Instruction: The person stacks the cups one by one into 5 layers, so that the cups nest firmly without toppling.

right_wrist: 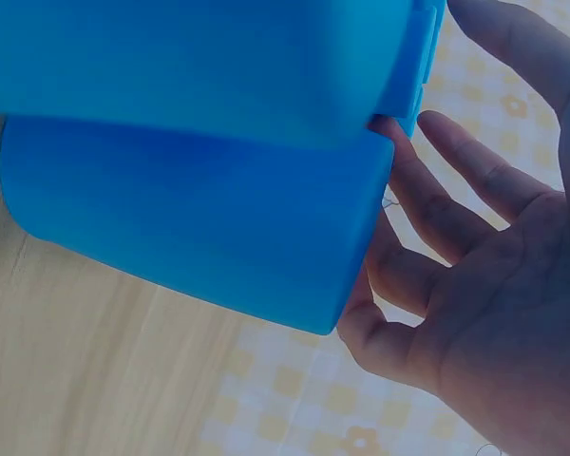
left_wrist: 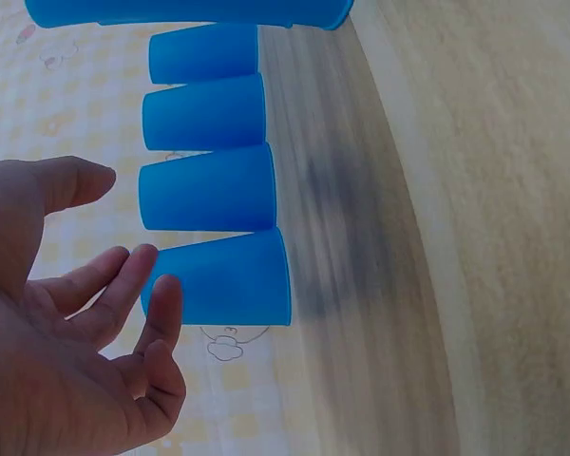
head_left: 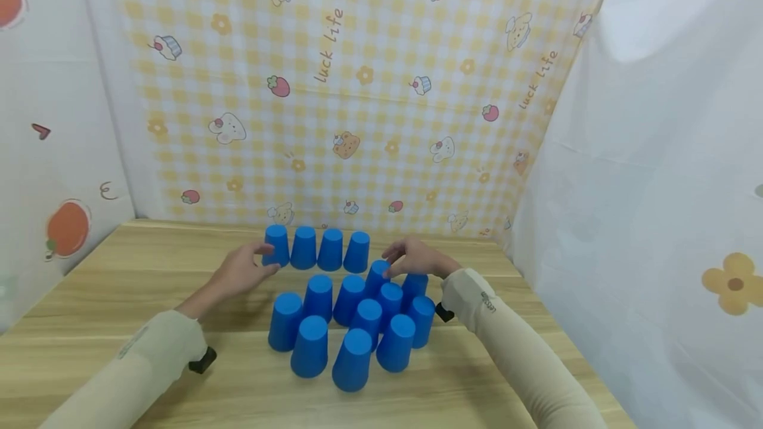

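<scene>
Several blue cups stand upside down on the wooden table. In the head view, four form a straight row at the back, its left end being a blue cup (head_left: 277, 250) beside my left hand (head_left: 238, 275). That hand's fingers are spread and relaxed, holding nothing. The left wrist view has its fingertips overlapping the row's end cup (left_wrist: 228, 285); contact is unclear. My right hand (head_left: 422, 258) hovers at the top of a blue cup (head_left: 375, 278) in the front cluster. Its fingers are loosely bent near a cup (right_wrist: 190, 218) in the right wrist view, without a visible grip.
The front cluster of cups reaches towards the table's near side, with a cup (head_left: 352, 363) foremost. A checked, printed cloth (head_left: 357, 111) hangs behind the table (head_left: 238, 376). White cloths flank it left and right (head_left: 644, 151).
</scene>
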Demonstrator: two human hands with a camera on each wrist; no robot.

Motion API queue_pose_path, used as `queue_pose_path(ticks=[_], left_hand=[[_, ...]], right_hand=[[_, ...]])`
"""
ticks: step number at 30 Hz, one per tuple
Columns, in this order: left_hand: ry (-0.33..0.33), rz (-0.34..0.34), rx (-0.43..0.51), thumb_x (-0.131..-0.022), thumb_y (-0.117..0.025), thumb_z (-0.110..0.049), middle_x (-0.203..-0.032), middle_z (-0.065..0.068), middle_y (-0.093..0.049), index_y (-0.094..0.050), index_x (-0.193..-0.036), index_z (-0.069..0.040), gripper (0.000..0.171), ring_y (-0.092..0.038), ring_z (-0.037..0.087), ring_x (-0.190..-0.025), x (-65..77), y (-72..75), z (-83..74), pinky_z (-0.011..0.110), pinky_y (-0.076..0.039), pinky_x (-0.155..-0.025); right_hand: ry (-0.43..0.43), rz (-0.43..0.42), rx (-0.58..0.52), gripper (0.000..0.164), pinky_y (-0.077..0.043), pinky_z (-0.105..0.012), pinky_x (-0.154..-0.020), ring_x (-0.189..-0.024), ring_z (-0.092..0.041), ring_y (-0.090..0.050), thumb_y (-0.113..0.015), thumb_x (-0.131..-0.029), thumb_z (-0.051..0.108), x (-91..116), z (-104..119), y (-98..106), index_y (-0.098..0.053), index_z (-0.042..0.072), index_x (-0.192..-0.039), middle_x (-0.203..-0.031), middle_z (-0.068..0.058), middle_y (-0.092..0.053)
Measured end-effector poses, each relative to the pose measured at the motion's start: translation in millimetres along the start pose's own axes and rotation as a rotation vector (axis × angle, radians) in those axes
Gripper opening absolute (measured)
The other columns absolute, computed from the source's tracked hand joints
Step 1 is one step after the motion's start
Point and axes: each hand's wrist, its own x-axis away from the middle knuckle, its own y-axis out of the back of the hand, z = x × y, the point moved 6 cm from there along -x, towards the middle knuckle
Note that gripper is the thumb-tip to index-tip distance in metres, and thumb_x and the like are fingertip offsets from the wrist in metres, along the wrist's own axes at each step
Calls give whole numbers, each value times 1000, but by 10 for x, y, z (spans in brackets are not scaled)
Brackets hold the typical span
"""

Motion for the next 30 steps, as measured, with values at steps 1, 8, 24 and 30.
queue_pose_path(ticks=[1, 8, 24, 30], left_hand=[[-11, 0, 6, -98, -63, -24, -134, 30, -55, -52, -134, 7, 48, -61, 43, -109, 11, -5, -18, 51, -54, -86], [-26, 77, 73, -98, -62, -33, -125, 21, -63, -59, -128, 3, 46, -60, 38, -112, 109, -89, -152, 49, -54, -88], [-200, 346, 198, -94, -69, -28, -127, 13, -63, -60, -130, -7, 43, -58, 28, -108, 286, -222, -374, 45, -53, -84], [-299, 426, 168, -92, -72, -31, -131, 11, -62, -58, -134, -11, 48, -53, 36, -117, 359, -258, -368, 59, -49, -87]], right_hand=[[-2, 2, 5, 49, -47, -54, -99, -112, -27, -62, -80, -84, 31, -7, -18, -7, -65, 9, -125, -119, -5, -68], [7, 1, 25, 43, -48, -54, -98, -111, -26, -63, -80, -84, 28, -22, -44, -22, -68, 11, -121, -115, -4, -69], [25, 4, 28, 30, -47, -54, -99, -111, -25, -62, -77, -87, 27, -16, -23, -37, -71, 14, -114, -107, 1, -71], [42, 2, 21, 29, -49, -51, -98, -111, -26, -62, -77, -88, 27, -24, -32, -62, -71, 14, -113, -106, 2, -71]])
